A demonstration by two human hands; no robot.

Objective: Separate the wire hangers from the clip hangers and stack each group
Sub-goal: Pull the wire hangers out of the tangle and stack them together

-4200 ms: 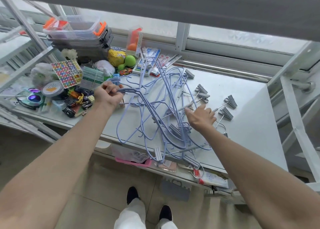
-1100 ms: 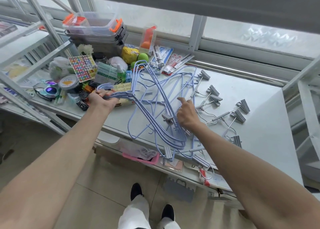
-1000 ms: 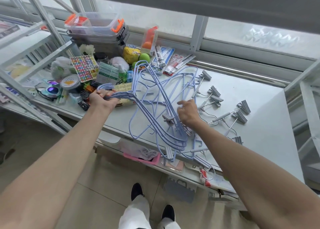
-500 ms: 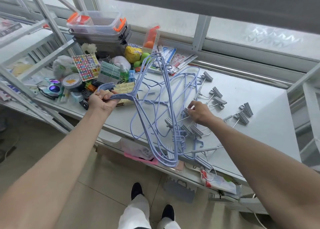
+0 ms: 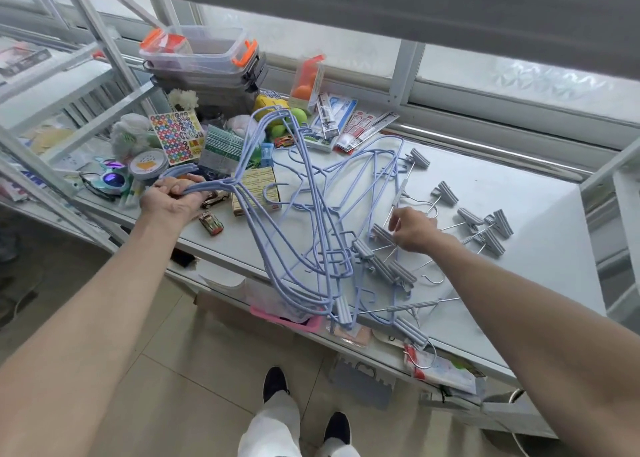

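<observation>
1. The left hand (image 5: 173, 202) is at the left, over the near edge of the table (image 5: 526, 186). Its fingers are curled tight round the hooks of a bundle of blue wire hangers (image 5: 227, 182).
2. The bundle is lifted and tilted. Its far end stands up over the clutter, and its low end hangs past the near edge.
3. Loose wire hangers (image 5: 381, 151), also blue, lie flat mid-table, far of the right hand.
4. The right hand (image 5: 414, 230) is mid-table over the clip hangers (image 5: 382, 234). Its fingers are bent and close together, with the fingertips at a thin metal rod. I cannot tell whether they pinch it.
5. The clip hangers, grey clips on bare metal wire, lie scattered:
   - some lie just left and near of the right hand, tangled with blue wire;
   - a group lies to its right;
   - two lie farther off;
   - one lies at the near edge.
6. At the far left are stacked boxes (image 5: 201, 55) and a sticker sheet (image 5: 175, 136). A toy car (image 5: 210, 223) sits just near of the left hand.
</observation>
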